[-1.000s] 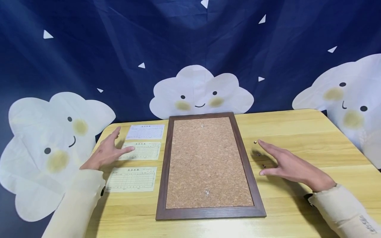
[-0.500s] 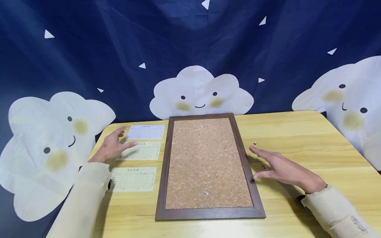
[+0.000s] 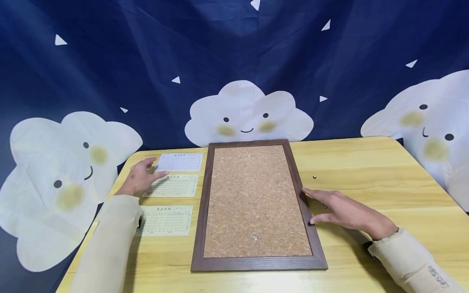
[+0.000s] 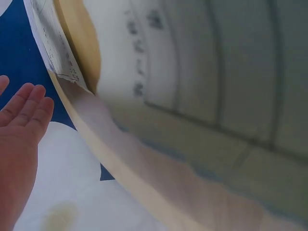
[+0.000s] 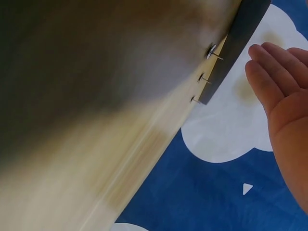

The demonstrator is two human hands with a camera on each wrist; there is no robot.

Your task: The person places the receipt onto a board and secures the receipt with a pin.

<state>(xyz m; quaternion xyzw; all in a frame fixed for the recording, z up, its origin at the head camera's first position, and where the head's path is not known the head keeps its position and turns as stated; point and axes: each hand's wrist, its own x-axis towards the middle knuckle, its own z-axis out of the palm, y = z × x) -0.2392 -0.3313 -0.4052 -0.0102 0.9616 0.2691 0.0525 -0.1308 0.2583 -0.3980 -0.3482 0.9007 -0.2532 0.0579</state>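
Observation:
A corkboard (image 3: 256, 199) in a dark wooden frame lies on the table, two small pale marks on its cork. To its left, three printed paper slips are laid in a column: a whitish one (image 3: 179, 162) at the back, a pale green one (image 3: 176, 187) in the middle, another (image 3: 166, 221) in front. My left hand (image 3: 138, 178) is over the left edges of the back two, thumb and fingers spread, holding nothing. My right hand (image 3: 346, 211) reaches its fingertips to the frame's right side; whether they touch cannot be told. Three thumbtacks (image 5: 211, 51) lie beside the board, one hidden in the head view.
The light wooden table (image 3: 366, 162) ends at a dark blue curtain (image 3: 234, 49) printed with smiling clouds. Its right rear corner is rounded.
My right hand has moved left, from beside the thumbtacks to the frame's right side. My left hand has shifted slightly right over the slips.

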